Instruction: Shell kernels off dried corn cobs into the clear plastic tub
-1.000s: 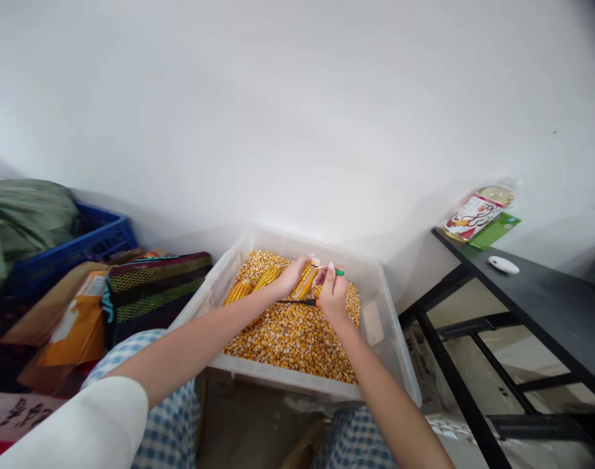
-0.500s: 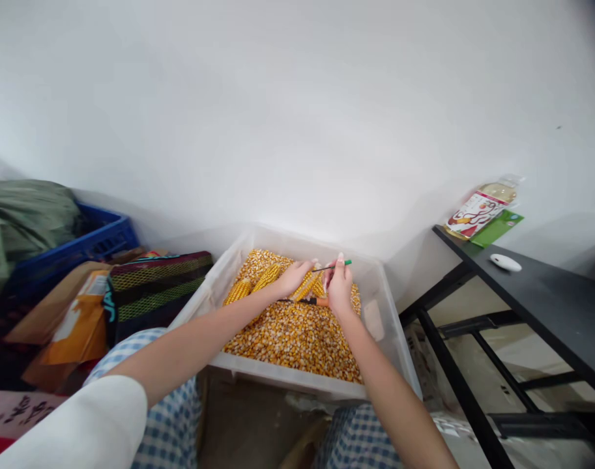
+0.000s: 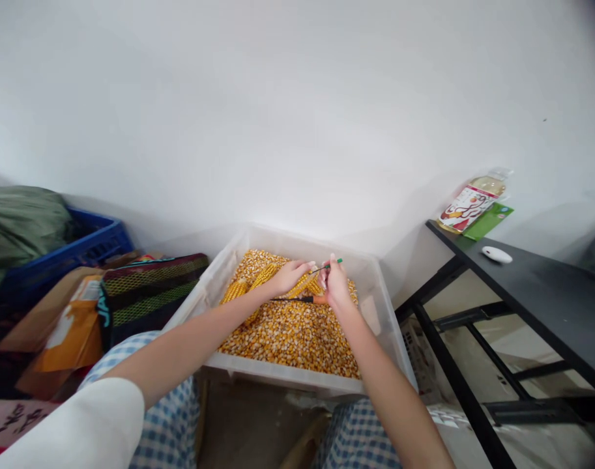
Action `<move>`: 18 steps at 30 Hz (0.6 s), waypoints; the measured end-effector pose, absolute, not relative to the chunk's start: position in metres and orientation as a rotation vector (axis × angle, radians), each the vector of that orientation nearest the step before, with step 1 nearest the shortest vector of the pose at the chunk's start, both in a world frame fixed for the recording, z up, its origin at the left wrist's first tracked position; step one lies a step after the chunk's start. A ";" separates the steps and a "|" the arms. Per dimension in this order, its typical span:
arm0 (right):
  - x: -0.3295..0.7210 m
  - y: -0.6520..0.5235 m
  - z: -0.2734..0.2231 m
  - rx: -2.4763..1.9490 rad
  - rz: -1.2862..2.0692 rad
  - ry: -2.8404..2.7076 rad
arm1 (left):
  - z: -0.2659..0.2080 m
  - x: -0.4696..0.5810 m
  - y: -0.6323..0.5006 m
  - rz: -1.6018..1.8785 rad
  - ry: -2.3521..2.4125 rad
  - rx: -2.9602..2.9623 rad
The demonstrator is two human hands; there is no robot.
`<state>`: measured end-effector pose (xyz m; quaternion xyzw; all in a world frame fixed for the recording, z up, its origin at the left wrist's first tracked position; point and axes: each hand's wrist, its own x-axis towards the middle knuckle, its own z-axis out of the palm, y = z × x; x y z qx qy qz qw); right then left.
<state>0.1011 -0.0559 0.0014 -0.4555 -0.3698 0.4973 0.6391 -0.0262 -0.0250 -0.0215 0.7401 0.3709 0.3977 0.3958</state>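
Note:
Both my hands are over a translucent plastic bin (image 3: 297, 376) filled with loose corn kernels (image 3: 297, 339). My right hand (image 3: 336, 286) pinches a thin dark rod with a green end (image 3: 339, 261), which slants down-left toward my other fingers. By the heel of that hand is an orange-and-black-handled tool (image 3: 319, 299), its dark shaft pointing left; I cannot tell whether it is gripped or lying. My left hand (image 3: 290, 276) has its fingers curled close to the rod; what they hold is hidden. Yellow corn cobs (image 3: 236, 290) lie left of it, and another cob (image 3: 304, 284) just below its fingers.
A black table (image 3: 536, 280) at the right holds a bottle (image 3: 468, 207), a green packet (image 3: 487, 221) and a white oval object (image 3: 497, 255). Left of the bin are a mesh bag (image 3: 153, 286), cardboard and a blue crate (image 3: 99, 241). A white wall (image 3: 297, 117) rises behind.
The rod's green end has shifted slightly left and down along with my right hand. My left hand stays nearly in place. The whole view has moved a little.

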 end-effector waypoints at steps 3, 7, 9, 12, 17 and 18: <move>0.095 -0.063 0.005 -1.019 1.033 -0.853 | -0.018 -0.026 -0.026 1.033 0.970 1.803; 0.091 -0.074 0.004 -1.034 0.763 -1.070 | -0.016 -0.026 -0.026 1.089 0.963 1.684; 0.093 -0.078 0.001 -1.052 0.567 -1.249 | -0.018 -0.026 -0.025 1.107 0.930 1.655; 0.098 -0.078 -0.003 -1.071 0.359 -1.415 | -0.022 -0.026 -0.023 1.124 0.931 1.655; 0.101 -0.071 -0.002 -1.124 0.458 -1.366 | -0.020 -0.026 -0.028 1.062 0.946 1.720; 0.100 -0.070 -0.001 -1.142 0.531 -1.317 | -0.019 -0.026 -0.029 1.048 0.957 1.726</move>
